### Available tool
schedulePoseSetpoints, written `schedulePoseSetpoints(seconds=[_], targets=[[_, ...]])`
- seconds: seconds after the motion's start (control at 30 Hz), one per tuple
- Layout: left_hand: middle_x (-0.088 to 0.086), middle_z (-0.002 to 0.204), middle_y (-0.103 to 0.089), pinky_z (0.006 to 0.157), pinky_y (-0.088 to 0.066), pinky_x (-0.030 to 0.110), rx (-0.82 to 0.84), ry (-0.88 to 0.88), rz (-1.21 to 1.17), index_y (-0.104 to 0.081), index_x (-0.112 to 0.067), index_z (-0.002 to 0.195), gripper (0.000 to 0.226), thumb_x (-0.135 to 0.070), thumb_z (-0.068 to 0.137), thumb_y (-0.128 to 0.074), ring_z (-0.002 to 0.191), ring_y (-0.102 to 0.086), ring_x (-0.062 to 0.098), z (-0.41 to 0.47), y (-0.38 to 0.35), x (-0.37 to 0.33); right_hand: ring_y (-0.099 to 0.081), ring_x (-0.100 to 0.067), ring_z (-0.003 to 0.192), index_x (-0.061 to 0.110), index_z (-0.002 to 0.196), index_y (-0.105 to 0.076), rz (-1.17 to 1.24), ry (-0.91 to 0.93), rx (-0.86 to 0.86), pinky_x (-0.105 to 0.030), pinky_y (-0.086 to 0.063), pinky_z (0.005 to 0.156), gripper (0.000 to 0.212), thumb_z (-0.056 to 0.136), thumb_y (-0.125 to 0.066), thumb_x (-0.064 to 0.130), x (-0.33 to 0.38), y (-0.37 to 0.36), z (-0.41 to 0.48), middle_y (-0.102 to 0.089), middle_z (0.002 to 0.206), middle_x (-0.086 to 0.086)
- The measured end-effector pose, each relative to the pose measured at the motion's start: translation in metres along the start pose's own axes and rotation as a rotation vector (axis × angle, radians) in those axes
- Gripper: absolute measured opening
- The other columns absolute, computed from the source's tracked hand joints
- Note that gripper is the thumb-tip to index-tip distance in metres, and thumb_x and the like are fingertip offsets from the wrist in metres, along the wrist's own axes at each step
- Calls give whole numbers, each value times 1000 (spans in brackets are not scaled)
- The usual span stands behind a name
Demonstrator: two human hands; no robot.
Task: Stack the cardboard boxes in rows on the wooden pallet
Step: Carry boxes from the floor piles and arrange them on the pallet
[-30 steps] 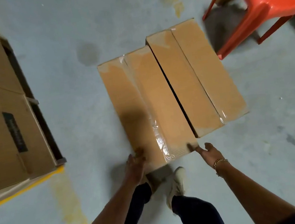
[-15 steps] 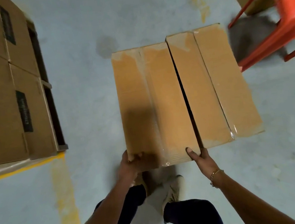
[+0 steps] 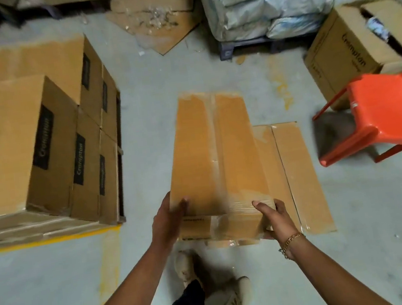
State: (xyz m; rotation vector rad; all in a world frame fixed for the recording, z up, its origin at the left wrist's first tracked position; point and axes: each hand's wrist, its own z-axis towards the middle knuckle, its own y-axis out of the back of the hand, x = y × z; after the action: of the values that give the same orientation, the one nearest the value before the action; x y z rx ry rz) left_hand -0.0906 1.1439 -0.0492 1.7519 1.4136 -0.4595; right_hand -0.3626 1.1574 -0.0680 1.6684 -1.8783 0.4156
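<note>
While I look down through the head camera, both of my hands grip the near end of a long tan cardboard box sealed with clear tape (image 3: 215,150). My left hand (image 3: 168,222) clasps the near left corner, palm against the side and fingertips curled onto the top face. My right hand (image 3: 276,219) clasps the near right corner, thumb on top and fingers wrapped round the end; a gold chain bracelet (image 3: 290,241) sits on that wrist. The box points away from me over the grey concrete floor (image 3: 59,283), its near end raised above my shoes; I cannot tell whether its far end touches the floor. It overlaps the left edge of a second flat tan cardboard box (image 3: 297,178) lying on the floor just to its right. To the left, apart from the held box, printed brown cartons (image 3: 17,149) stand stacked in rows, with the dark wooden pallet (image 3: 122,212) showing at their right edge. An orange plastic chair (image 3: 377,115) stands to the right, with an open brown carton (image 3: 343,59) beyond it.
</note>
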Motion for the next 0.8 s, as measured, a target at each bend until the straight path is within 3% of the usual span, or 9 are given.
schedulePoseSetpoints(seconds=[0.07, 0.1, 0.2, 0.33, 0.47, 0.57, 0.67, 0.8], targets=[[-19, 124, -65, 104, -49, 49, -37, -69, -41, -52, -49, 134, 62, -78, 80, -57, 117, -61, 18, -13, 27, -26, -51, -22, 110, 22, 154, -29, -2, 36, 40, -43, -55, 84, 88, 82, -76, 40, 35, -7, -23, -46, 138, -4], [-19, 125, -64, 106, -47, 46, -67, -91, -56, -52, -46, 136, 60, -74, 84, -59, 118, -60, 16, -17, 41, -41, -50, -21, 108, 22, 155, -27, -13, 59, 43, -45, -55, 88, 87, 84, -74, 37, 52, -11, -31, -45, 138, -3], [-9, 141, -57, 112, -40, 40, -120, -137, -92, -45, -36, 150, 69, -65, 89, -63, 133, -52, 21, -19, 82, -81, -43, -21, 117, 27, 156, -24, -54, 149, 30, -56, -50, 99, 93, 81, -75, 48, 101, -34, -60, -37, 152, -1], [-1, 160, -38, 114, -37, 46, -126, -132, -159, -33, -35, 157, 80, -63, 89, -64, 144, -39, 28, -3, 147, -120, -44, -21, 120, 31, 157, -22, -30, 292, 21, -58, -52, 96, 97, 79, -76, 52, 155, -86, -87, -40, 154, 0], [-2, 162, -34, 115, -38, 53, -115, -177, -221, -30, -39, 157, 83, -66, 86, -65, 146, -36, 29, 20, 218, -147, -41, -30, 135, 34, 156, -23, -36, 369, 7, -60, -53, 92, 99, 76, -78, 52, 201, -144, -98, -32, 158, 0], [-4, 162, -34, 117, -34, 45, -120, -246, -250, -32, -36, 157, 82, -65, 87, -65, 146, -36, 26, 33, 264, -160, -44, -31, 133, 38, 155, -23, -44, 414, 26, -60, -55, 87, 102, 71, -79, 57, 228, -183, -104, -39, 154, -3], [-5, 163, -32, 113, -32, 38, -128, -295, -295, -32, -34, 158, 78, -57, 91, -65, 148, -33, 23, 48, 296, -172, -43, -31, 133, 37, 156, -21, -31, 451, 53, -57, -55, 89, 95, 79, -76, 50, 255, -215, -106, -36, 156, -4], [-6, 161, -36, 103, -30, 30, -140, -345, -325, -33, -33, 157, 74, -53, 93, -64, 148, -34, 21, 81, 329, -189, -48, -24, 119, 37, 154, -27, -71, 497, 89, -53, -56, 89, 92, 78, -74, 54, 293, -252, -95, -46, 149, -1]])
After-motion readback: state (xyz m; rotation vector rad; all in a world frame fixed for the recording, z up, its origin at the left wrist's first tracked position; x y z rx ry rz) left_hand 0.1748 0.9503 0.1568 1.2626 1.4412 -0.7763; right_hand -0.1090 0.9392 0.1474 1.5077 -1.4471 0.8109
